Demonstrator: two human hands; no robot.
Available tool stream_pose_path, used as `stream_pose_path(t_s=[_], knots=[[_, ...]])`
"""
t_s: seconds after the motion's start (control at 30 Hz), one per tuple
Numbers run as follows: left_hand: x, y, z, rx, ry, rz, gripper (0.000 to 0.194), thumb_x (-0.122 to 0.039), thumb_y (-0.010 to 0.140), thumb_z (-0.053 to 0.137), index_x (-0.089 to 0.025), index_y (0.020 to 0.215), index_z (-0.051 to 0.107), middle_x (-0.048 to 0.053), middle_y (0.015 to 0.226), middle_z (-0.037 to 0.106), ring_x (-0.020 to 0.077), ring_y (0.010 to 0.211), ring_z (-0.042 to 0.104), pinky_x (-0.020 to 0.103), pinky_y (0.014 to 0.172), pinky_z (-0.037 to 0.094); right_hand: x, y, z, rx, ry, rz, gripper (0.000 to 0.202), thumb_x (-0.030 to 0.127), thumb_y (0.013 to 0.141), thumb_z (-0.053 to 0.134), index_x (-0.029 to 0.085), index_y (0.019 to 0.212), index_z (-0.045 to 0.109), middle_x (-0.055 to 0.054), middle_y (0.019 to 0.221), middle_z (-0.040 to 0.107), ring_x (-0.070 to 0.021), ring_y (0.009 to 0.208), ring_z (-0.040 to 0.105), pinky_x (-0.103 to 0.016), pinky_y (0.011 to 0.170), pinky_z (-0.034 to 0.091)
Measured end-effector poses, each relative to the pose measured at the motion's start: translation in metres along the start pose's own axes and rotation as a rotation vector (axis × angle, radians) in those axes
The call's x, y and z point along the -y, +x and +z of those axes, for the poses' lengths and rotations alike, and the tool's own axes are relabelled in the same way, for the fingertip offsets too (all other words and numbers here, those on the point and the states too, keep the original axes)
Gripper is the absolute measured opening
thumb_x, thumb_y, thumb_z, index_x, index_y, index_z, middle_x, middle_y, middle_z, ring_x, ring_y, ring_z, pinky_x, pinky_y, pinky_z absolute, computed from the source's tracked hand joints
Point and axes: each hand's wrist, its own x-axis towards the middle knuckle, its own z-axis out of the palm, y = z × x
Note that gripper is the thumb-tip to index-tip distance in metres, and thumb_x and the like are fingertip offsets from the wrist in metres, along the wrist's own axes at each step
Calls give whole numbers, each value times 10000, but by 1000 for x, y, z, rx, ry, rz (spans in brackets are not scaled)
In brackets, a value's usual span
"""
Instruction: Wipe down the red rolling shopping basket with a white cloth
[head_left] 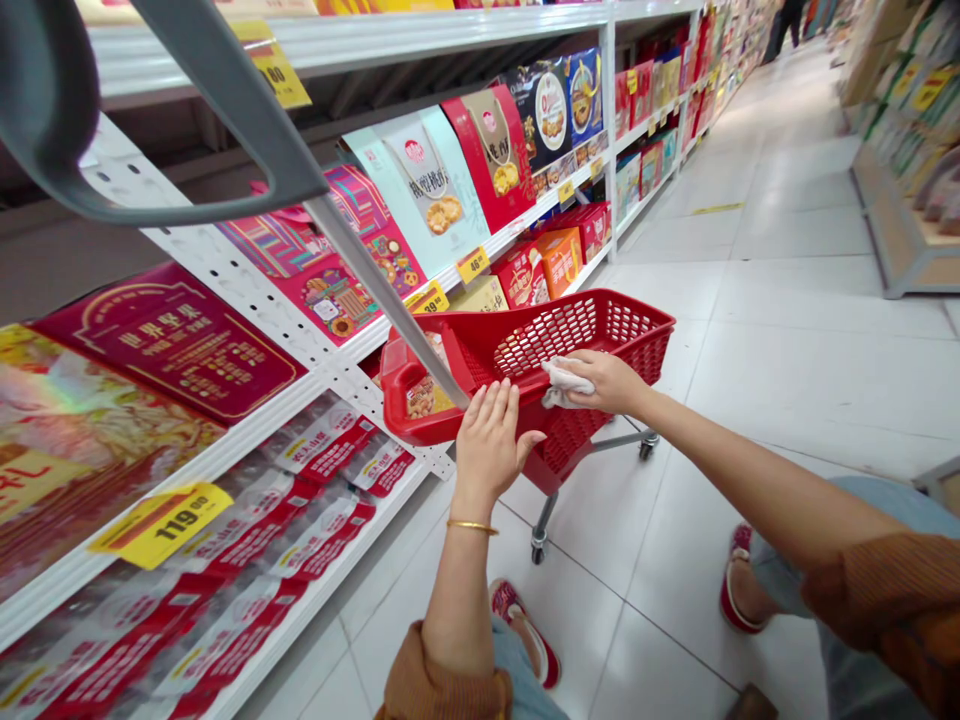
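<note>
A red plastic shopping cart [559, 425] stands on the floor in front of me, its basket walls full of small holes. From its left end a metal pole [375, 285] rises to a grey handle [289, 190] at the upper left. My left hand [489, 440] lies with fingers stretched out on the near rim, beside the foot of the pole. In my right hand [606, 382] is a bunched white cloth [564, 382], pressed against the near rim farther right. Part of the cloth is hidden under the fingers.
Shelves with boxed gifts [439, 190] and yellow price tags [176, 525] run along the left, close to the cart. Another display stand [911, 215] is on the right. The tiled aisle [765, 350] leads away to a person [787, 25] far off.
</note>
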Motion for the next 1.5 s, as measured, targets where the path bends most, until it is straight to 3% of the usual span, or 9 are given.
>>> stream_pose_path(t_s=[0.17, 0.33, 0.6, 0.7, 1.03, 1.5], knots=[[-1, 1, -1, 7, 5, 1, 660, -534, 1013, 267, -56, 1430, 450, 134, 1491, 456, 255, 1400, 416, 436, 1198, 274, -8, -6, -1, 0, -7, 13, 427, 330, 851, 597, 203, 1259, 613, -103, 1161, 676, -235, 965, 659, -359, 839, 557], [-1, 1, 0, 4, -18, -17, 648, -532, 1011, 274, -69, 1424, 462, 143, 1484, 464, 264, 1400, 416, 449, 1198, 274, -1, -2, -2, -46, -14, 39, 397, 313, 832, 604, 186, 1207, 639, -117, 1075, 683, -246, 918, 662, -385, 813, 565], [0, -1, 3, -62, -36, -24, 654, -546, 1004, 279, -62, 1375, 514, 158, 1435, 525, 271, 1379, 443, 456, 1200, 270, 65, 28, 17, -140, 87, 11, 475, 319, 847, 600, 186, 1301, 564, -139, 1211, 643, -269, 1086, 624, -427, 930, 535], [0, -1, 3, -74, -34, -27, 655, -552, 1002, 280, -66, 1372, 516, 156, 1431, 530, 271, 1374, 448, 456, 1199, 271, 76, 33, 23, -145, 106, 11, 462, 319, 848, 584, 162, 1282, 577, -155, 1194, 645, -272, 1062, 632, -421, 908, 543], [5, -1, 3, -3, -10, -29, 625, -513, 1012, 302, -64, 1413, 471, 141, 1480, 473, 258, 1399, 417, 449, 1206, 260, 39, 23, 16, -41, 49, 26, 442, 300, 825, 611, 169, 1247, 606, -130, 1081, 669, -252, 942, 652, -385, 835, 553], [9, -1, 3, 0, -6, -26, 601, -491, 1017, 294, -79, 1416, 475, 123, 1483, 472, 258, 1391, 430, 447, 1199, 275, 0, 1, 6, -49, -5, 8, 408, 318, 842, 591, 207, 1233, 624, -103, 1057, 671, -239, 895, 647, -369, 785, 549]])
